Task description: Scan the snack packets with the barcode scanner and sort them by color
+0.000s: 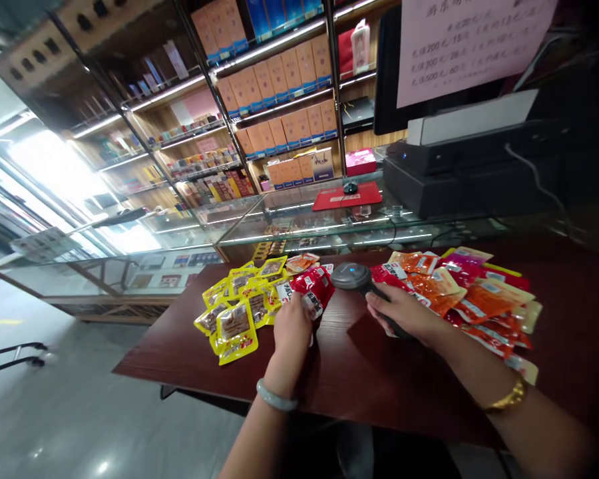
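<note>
My left hand [293, 324] is closed on a red snack packet [313, 285] with white labels, held above the table beside the yellow packets. In my right hand [404, 307] is a dark barcode scanner [352, 276], its head pointing left toward the red packet. Several yellow snack packets [235, 322] with clear windows lie in a loose heap to the left. On the right, a pile of red and orange snack packets [489, 303] spreads beyond my right hand. One small orange packet [302, 262] lies behind the red one.
The dark wooden table [190, 362] carries the packets. Behind it stands a glass display counter [289, 226] with a red mat [324, 197] and a mouse [350, 188]. A black cash drawer [429, 189] and a monitor with a pink price sheet [472, 50] stand at the back right. Boxed goods line shelves.
</note>
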A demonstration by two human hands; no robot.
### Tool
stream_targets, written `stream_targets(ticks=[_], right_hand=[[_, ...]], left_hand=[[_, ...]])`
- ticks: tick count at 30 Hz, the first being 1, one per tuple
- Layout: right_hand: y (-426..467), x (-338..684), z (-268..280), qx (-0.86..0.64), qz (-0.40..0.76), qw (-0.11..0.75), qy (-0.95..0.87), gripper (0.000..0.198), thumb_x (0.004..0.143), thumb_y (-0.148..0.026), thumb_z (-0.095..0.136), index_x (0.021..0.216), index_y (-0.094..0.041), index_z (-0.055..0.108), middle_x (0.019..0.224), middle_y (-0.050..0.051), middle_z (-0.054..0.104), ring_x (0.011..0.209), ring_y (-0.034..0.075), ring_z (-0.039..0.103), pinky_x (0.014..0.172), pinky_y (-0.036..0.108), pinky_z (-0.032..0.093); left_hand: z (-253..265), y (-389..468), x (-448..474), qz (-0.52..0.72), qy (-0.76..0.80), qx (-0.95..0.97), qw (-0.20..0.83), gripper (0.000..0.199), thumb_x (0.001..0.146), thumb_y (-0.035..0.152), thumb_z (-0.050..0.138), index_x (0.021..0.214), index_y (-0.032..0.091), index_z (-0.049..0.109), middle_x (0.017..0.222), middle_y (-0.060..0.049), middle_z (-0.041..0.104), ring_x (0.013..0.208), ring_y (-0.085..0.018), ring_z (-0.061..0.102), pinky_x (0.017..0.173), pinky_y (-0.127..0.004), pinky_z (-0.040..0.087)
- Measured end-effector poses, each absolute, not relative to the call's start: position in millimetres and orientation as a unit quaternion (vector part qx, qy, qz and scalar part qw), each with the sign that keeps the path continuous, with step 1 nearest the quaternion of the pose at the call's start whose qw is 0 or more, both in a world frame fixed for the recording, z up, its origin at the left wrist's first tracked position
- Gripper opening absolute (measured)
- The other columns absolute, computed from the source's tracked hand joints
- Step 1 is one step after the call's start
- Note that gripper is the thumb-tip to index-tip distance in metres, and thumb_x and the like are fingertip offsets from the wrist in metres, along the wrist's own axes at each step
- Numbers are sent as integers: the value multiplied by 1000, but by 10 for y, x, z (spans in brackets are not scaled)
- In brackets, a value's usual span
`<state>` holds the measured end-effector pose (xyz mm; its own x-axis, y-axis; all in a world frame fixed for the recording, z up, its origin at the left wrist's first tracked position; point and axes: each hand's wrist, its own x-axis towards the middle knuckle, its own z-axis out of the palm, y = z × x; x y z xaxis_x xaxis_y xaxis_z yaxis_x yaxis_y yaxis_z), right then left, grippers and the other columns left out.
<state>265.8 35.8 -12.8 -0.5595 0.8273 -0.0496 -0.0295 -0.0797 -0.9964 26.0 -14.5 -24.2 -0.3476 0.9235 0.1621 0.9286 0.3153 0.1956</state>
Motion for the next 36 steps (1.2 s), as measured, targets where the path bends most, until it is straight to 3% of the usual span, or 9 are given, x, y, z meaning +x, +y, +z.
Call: stream_targets(ticks=[3,8,15,19,23,26,31,36], right_hand=[[378,2649,-137,-341,669,332,-571,51,79,-70,64,78,-21,51,61,-7,53,39,6,43,38,21,36],[435,2684,-160,-349,678,356,-541,52,78,-71,64,77,-21,51,60,-7,53,39,5,42,38,20,34],[455,2717,-160,-350,704,350,-510,49,77,-68,68,83,-22,54,60,-6,52,40,7,42,37,20,35],[423,2763,-110,-310,758,325,-472,44,83,-66,63,93,-23,60,63,-4,53,41,8,41,37,20,33],[404,2777,-83,-292,792,316,-434,45,84,-66,61,100,-24,63,66,-3,53,44,9,43,37,21,35],[400,2751,-91,-302,802,311,-411,40,87,-62,61,99,-24,65,66,-2,53,44,8,44,39,20,35],[414,2690,-152,-324,786,310,-427,38,88,-60,61,99,-24,64,67,-3,54,44,8,44,39,20,35],[417,2664,-199,-341,769,313,-441,41,85,-64,62,96,-24,63,65,-3,52,43,9,41,37,20,33]], left_hand=[[-229,-101,233,-208,-813,-543,-35,22,99,32,41,108,22,58,84,-6,71,80,-21,67,66,-27,39],[-236,13,169,-318,-797,-506,-84,17,96,32,47,105,23,59,85,-3,70,78,-19,65,64,-25,38],[-374,90,128,-378,-772,-497,-118,16,95,34,48,95,23,59,77,0,67,71,-17,62,66,-26,42],[-391,180,353,-381,-720,-557,-159,19,95,31,48,107,23,61,86,-1,71,77,-17,65,71,-26,47],[-263,321,388,-296,-700,-647,-52,47,88,36,65,132,23,55,120,-10,69,114,-25,61,98,-37,45],[-173,390,178,-186,-775,-602,54,60,81,40,72,133,16,56,135,-19,59,130,-35,47,108,-49,35],[-182,380,-54,-108,-809,-572,77,46,84,52,64,114,16,64,126,-17,63,125,-36,49,104,-48,35],[-216,313,-13,-168,-804,-562,96,51,84,52,66,120,18,56,113,-13,67,108,-29,58,95,-40,39]])
